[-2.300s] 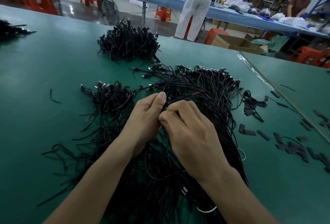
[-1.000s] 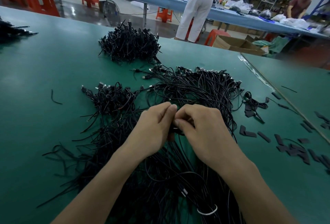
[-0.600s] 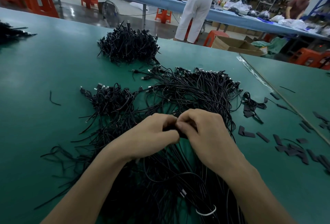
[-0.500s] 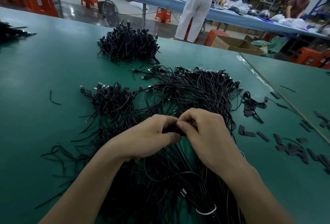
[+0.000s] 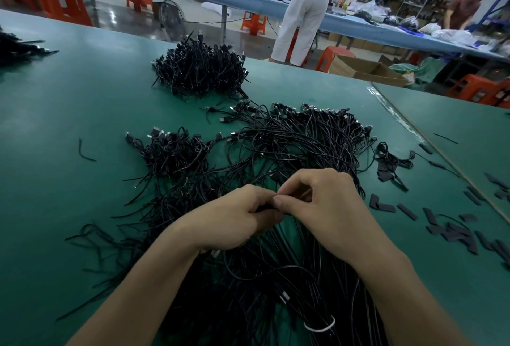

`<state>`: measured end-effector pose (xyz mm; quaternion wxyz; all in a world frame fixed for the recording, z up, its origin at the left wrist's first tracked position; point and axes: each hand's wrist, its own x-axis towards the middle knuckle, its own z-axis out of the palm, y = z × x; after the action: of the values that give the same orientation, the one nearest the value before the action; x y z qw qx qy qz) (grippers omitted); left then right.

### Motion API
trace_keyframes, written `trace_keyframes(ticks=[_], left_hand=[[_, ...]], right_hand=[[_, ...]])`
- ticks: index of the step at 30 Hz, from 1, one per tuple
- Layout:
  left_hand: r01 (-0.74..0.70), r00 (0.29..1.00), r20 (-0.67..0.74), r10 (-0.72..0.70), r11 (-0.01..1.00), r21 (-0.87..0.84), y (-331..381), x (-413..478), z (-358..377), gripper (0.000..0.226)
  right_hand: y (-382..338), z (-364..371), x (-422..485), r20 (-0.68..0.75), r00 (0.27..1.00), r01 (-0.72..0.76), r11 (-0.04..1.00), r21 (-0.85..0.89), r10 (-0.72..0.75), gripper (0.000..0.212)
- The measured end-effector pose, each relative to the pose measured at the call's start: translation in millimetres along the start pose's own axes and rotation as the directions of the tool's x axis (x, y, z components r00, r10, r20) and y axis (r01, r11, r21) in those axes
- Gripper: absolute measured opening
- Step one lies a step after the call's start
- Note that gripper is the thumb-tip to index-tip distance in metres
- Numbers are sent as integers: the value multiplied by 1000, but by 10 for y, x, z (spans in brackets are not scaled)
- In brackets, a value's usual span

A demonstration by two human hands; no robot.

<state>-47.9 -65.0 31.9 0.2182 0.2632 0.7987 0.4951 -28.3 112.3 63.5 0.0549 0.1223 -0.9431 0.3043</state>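
L hand [image 5: 234,221]: fingers curled, pinching thin black plastic-coated cable [image 5: 265,208] just above tangled pile of loose black cables [image 5: 289,147], mid-table. R hand [image 5: 325,207]: pinches same cable, fingertips touching L. Set pinches close tog.; feed straight, avoid kinks. Flat black sleeve offcuts [image 5: 382,205] nearby, R side.

Factory workshop: long worktables [image 5: 69,91] heaped with cable bundles [image 5: 198,69].
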Motion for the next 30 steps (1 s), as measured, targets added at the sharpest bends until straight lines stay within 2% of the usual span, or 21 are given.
trace_keyframes(ticks=[10,17,21,24,26,28,30], left_hand=[[-9,1000,18,8,998,59,-30,22,8,12],[21,1000,-23,-19,994,111,-74,59,40,14],[79,990,-126,-58,984,163,-122,95,108,14],[121,974,-212,-75,970,210,-114,133,178,18],[127,960,-266,-87,982,140,-94,143,194,19],[90,945,-310,-103,994,-56,-67,133,185,15],[70,935,-316,-162,957,-283,-24,117,164,13]], right_hand=[[74,-66,46,176,981,-84,996,12,81,8],[-11,1,34,171,981,-59,985,-163,87,15],[-129,97,3,113,993,4,935,-355,38,17],[-189,164,-7,48,999,44,912,-407,-26,14],[-205,201,-13,-1,997,68,900,-431,-76,14],[-216,235,-19,-51,990,96,898,-430,-130,15],[-216,266,-23,-118,979,105,901,-421,-169,20]])
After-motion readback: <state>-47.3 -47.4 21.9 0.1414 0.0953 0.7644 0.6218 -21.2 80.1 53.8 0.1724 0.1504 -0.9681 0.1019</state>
